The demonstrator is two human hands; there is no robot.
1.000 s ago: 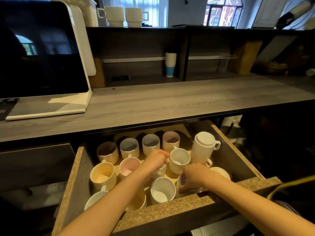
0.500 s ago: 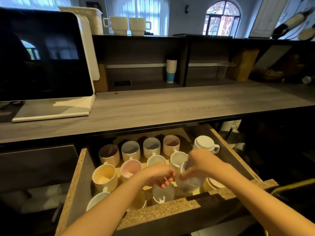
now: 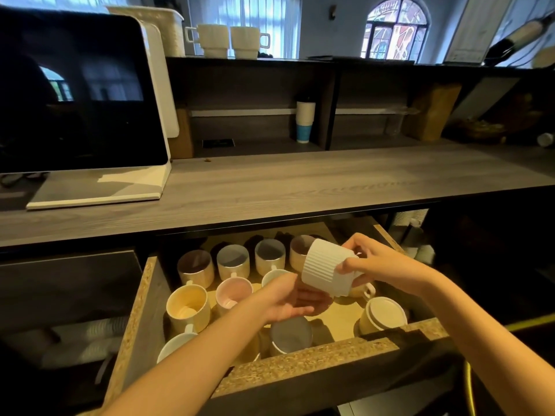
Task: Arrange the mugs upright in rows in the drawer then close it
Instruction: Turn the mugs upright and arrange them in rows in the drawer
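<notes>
Grey wood-grain bench (image 3: 300, 187) runs across the head view, with a black screen on a white stand (image 3: 81, 94) at its far left and, below its front edge, the open chipboard drawer (image 3: 300, 360) where both hands work. What has changed in the last second is the white ribbed ceramic mug (image 3: 326, 271): a second ago it stood upside down on another mug at the right of the drawer, and now it is lifted clear and tipped on its side above the mugs, its base turned toward the left. That suggests it is being turned over so it can go in upright, which would leave the upturned cream mug (image 3: 383, 315), below the right hand near the drawer front, as one mug still visibly inverted. The right hand (image 3: 381, 264) is closed around the ribbed mug at its right end, fingers curled over the top and thumb on the near side. The left hand (image 3: 288, 298) sits just under and left of that mug, palm up and fingers loosely spread; whether it touches the mug I cannot tell. Beyond the hands a back row of four upright mugs (image 3: 234, 262) is set; left of the left hand stand a cream upright mug (image 3: 187, 307) and a pink-lined mug (image 3: 232, 294).
</notes>
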